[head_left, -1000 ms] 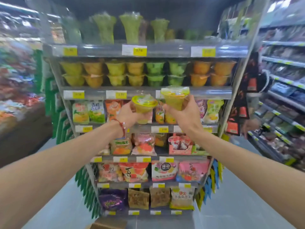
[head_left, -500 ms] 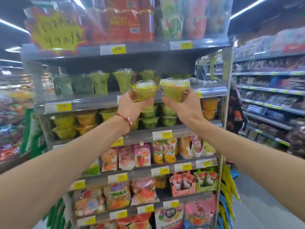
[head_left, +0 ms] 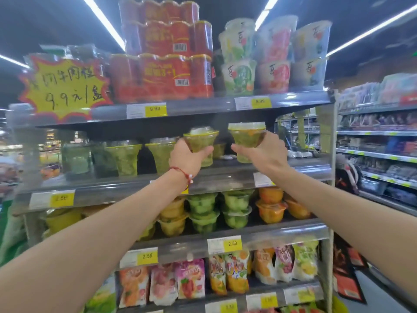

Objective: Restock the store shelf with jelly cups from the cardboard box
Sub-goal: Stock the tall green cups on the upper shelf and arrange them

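Observation:
My left hand (head_left: 188,159) grips a green jelly cup (head_left: 200,141) with a clear domed lid. My right hand (head_left: 262,152) grips a second green jelly cup (head_left: 246,136). Both cups are held upright at the front of the second shelf (head_left: 225,175), just under the shelf above. Several tall green jelly cups (head_left: 123,157) stand in a row on the left part of that shelf. The right part of the shelf behind my right hand looks mostly bare. The cardboard box is out of view.
Red packs (head_left: 167,59) and large cups (head_left: 273,57) fill the top shelf, beside a yellow price sign (head_left: 65,86). Stacked yellow, green and orange cups (head_left: 225,211) sit one shelf below. Pouches (head_left: 225,276) hang lower. Another aisle shelf (head_left: 379,154) is at right.
Both hands have risen with their cups from the lower shelves to the second shelf, and my view has tilted upward. The cups now sit closer to the shelf opening.

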A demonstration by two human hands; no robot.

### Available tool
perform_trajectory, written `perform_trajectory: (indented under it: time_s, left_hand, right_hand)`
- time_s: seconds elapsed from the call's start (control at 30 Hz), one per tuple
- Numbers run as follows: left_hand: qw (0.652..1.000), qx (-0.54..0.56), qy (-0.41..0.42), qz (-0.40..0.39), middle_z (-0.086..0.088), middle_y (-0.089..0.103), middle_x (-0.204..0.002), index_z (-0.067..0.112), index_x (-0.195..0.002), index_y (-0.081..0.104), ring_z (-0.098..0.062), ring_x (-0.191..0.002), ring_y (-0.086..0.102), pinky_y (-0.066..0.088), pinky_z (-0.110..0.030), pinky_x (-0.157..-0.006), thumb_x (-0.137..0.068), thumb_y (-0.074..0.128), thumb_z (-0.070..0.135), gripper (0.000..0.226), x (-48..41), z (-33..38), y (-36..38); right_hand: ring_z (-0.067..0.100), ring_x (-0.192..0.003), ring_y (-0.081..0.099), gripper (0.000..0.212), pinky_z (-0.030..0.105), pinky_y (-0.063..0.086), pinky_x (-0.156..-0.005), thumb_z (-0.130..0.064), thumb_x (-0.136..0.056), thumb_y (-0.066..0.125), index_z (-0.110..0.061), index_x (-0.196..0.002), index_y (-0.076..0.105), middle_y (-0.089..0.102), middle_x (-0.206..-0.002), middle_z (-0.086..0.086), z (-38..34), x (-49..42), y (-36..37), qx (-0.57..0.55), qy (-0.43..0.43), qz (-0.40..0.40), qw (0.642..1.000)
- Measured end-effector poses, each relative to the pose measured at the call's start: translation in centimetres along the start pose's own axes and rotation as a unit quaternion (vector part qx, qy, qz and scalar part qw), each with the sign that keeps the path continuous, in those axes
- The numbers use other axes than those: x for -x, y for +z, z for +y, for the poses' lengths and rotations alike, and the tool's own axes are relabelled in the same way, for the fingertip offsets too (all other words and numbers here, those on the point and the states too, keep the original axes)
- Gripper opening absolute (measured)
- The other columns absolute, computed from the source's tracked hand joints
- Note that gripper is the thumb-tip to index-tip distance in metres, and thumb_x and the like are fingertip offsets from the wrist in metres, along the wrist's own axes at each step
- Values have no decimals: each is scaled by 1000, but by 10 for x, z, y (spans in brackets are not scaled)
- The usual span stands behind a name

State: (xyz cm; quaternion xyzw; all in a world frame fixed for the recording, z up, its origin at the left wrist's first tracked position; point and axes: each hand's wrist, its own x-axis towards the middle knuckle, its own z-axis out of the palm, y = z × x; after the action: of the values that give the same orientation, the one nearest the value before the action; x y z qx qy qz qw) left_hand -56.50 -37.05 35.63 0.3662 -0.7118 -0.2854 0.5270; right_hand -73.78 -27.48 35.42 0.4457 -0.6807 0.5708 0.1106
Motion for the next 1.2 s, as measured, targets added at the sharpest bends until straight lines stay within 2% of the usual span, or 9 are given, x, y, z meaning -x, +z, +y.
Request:
perform_trajectory:
  time_s: [0.13,0.23,0.37,0.53,0.77,0.87,1.0,1.1,1.2]
  left_hand:
    - [991,-129,-15,8,3,60,-102,13,-106,52,-26,-98,58,46,-36,-82,-74,73,62,62,-3,-4,16]
    - [980,-194,-7,33,-3,63,-102,14,-101,51,-30,-97,59,44,-38,-78,-76,66,67,61,-4,-5,24]
    - [969,-239,-7,55,-7,66,-106,13,-101,52,-33,-101,62,48,-40,-80,-76,64,71,64,-8,-8,29]
    - [969,-236,-24,66,-5,65,-104,15,-96,49,-31,-100,62,40,-36,-74,-79,65,65,55,-12,-6,31]
    - [976,-211,-44,43,-2,56,-95,16,-94,45,-29,-97,59,38,-34,-73,-83,69,53,45,-8,1,24]
    - [987,-154,-46,9,-3,54,-96,13,-98,46,-27,-87,53,45,-34,-75,-83,70,36,37,-5,2,19]
    - [999,-40,-17,10,-13,59,-118,3,-120,49,-30,-107,57,45,-30,-81,-86,64,19,41,6,-3,14]
    - [996,86,12,6,-9,50,-144,7,-147,36,-21,-132,48,42,-29,-106,-89,60,6,62,29,-8,7]
    - [991,122,50,12,0,57,-134,13,-137,49,-13,-122,56,46,-26,-101,-90,56,-2,50,59,-24,-8]
  right_hand:
    - [22,-95,69,83,35,54,-82,-89,-55,67,-25,-108,69,73,-96,-6,22,-17,15,68,19,-14,997]
    - [28,-105,66,99,47,50,-101,-101,-48,51,-23,-107,69,72,-96,-4,33,-23,28,84,22,-1,996]
    - [24,-111,65,96,47,12,-124,-96,-65,48,-14,-112,67,73,-94,-2,37,-19,37,149,-20,13,989]
    - [23,-108,67,91,49,7,-125,-91,-74,47,-11,-114,63,73,-91,2,31,-15,41,204,-25,20,978]
    - [23,-123,61,99,60,-10,-121,-96,-76,28,-18,-128,59,74,-96,0,22,-9,37,255,-15,-76,964]
    - [26,-138,47,93,65,-16,-117,-90,-83,25,-15,-130,56,70,-119,4,13,6,32,248,10,-109,962]
    - [27,-150,21,66,64,-4,-118,-67,-94,46,-17,-137,48,46,-150,4,-4,37,36,205,41,-77,975]
    - [22,-145,21,52,57,7,-117,-52,-95,55,-24,-139,47,42,-150,-3,-14,64,43,152,19,-30,988]
    - [17,-138,26,39,51,17,-113,-42,-93,60,-34,-130,54,46,-139,-9,-24,99,52,93,-10,-23,995]
